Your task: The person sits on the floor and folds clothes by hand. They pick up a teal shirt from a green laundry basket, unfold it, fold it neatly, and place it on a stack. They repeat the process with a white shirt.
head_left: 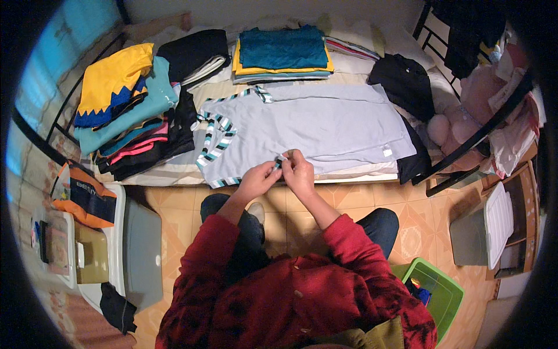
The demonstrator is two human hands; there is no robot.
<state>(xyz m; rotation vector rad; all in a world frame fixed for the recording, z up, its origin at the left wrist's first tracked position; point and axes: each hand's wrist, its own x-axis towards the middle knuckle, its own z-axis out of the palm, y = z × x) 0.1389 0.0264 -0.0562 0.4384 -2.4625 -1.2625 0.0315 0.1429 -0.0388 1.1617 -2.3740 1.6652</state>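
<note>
A light grey sleeveless garment (325,119) lies spread on the bed, its neckline to the left. Black, white and teal striped trim (218,138) edges its neck and armholes. Over its near edge, my left hand (258,180) and my right hand (298,173) meet with fingertips pinched together. Between them shows a small dark-and-pale piece (279,161); I cannot tell whether it belongs to the garment. A small white label (387,150) sits near the garment's right end.
Folded clothes stand in a pile (125,110) at the bed's left and a teal-topped stack (283,49) behind. Black clothing (401,81) and a pink plush toy (459,128) lie right. Below are a grey bin (142,250), a green basket (444,291) and a white-lidded box (499,224).
</note>
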